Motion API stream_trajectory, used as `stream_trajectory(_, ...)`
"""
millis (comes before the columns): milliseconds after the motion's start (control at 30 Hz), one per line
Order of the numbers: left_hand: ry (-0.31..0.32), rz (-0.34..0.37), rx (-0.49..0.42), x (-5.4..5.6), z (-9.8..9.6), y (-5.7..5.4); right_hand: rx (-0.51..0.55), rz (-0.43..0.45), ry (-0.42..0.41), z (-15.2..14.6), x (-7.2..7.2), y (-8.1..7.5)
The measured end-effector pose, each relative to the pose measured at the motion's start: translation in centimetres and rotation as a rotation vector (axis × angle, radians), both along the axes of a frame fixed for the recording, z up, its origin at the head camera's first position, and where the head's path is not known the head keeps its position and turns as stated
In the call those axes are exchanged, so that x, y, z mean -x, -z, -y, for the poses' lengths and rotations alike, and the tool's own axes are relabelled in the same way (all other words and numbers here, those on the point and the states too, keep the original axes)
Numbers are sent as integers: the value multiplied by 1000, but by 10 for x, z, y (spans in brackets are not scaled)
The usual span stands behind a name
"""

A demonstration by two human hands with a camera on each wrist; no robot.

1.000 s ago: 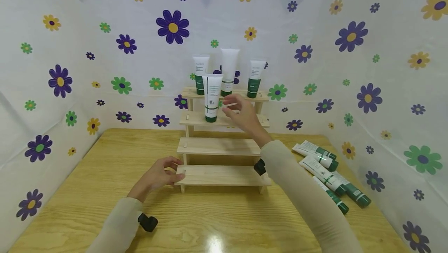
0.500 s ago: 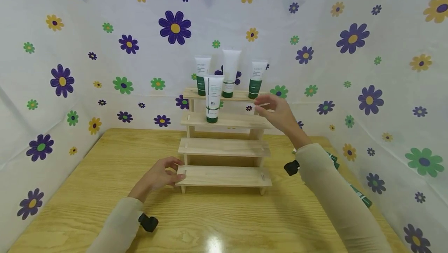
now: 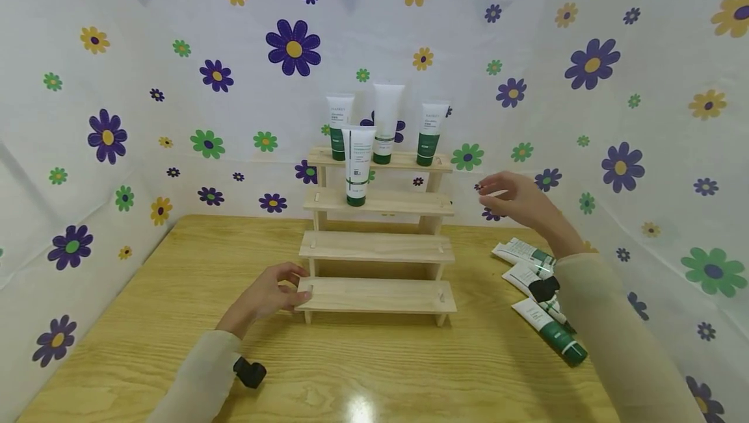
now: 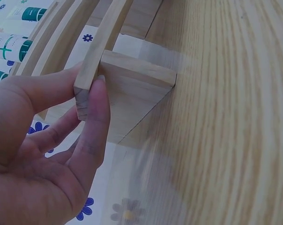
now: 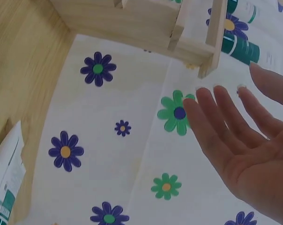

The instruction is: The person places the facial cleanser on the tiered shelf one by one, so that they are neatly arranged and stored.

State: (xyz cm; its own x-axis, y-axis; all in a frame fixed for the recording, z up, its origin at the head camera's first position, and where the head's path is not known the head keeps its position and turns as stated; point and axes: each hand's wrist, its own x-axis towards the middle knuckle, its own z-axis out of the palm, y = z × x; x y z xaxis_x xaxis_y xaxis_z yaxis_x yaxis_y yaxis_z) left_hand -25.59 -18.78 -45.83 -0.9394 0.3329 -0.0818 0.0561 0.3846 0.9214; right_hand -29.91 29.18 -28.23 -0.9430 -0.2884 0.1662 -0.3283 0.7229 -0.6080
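Note:
A stepped wooden display rack (image 3: 377,246) stands on the table. My left hand (image 3: 270,293) pinches the left end of its lowest shelf between thumb and fingers, as the left wrist view shows with the hand (image 4: 62,136) at the board's end. To the right of the rack, my right hand (image 3: 515,199) is in the air with relaxed fingers and nothing in them. One white and green squeeze tube (image 3: 358,166) stands cap down on the second shelf from the top. Behind it, the top shelf carries a tall tube (image 3: 386,121) between two shorter ones, the left tube (image 3: 339,124) and the right tube (image 3: 431,130).
Several more tubes (image 3: 550,332) lie in a loose pile on the table's right side, partly behind the right sleeve (image 3: 614,325). Flower-printed cloth (image 3: 234,117) encloses the wooden table (image 3: 363,371) at the back and sides.
My right hand has moved away from beside the standing tube on the second shelf, rightward and slightly down, past the rack's right end. The left hand keeps its hold.

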Motion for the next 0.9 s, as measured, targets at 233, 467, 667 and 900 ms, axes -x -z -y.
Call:
stream_trajectory(233, -9, 1, 8, 0, -1, 1, -142, 147, 10, -44, -8, 9)
stream_trajectory(467, -36, 17, 26, 1, -1, 1, -233, 313, 25, -85, -14, 26)
stream_trajectory(667, -11, -1, 23, 0, -1, 0, -270, 476, 35, -114, -14, 43)
stream_trajectory(900, -18, -1, 28, 0, -1, 0, -266, 593, 90, -134, -12, 68)
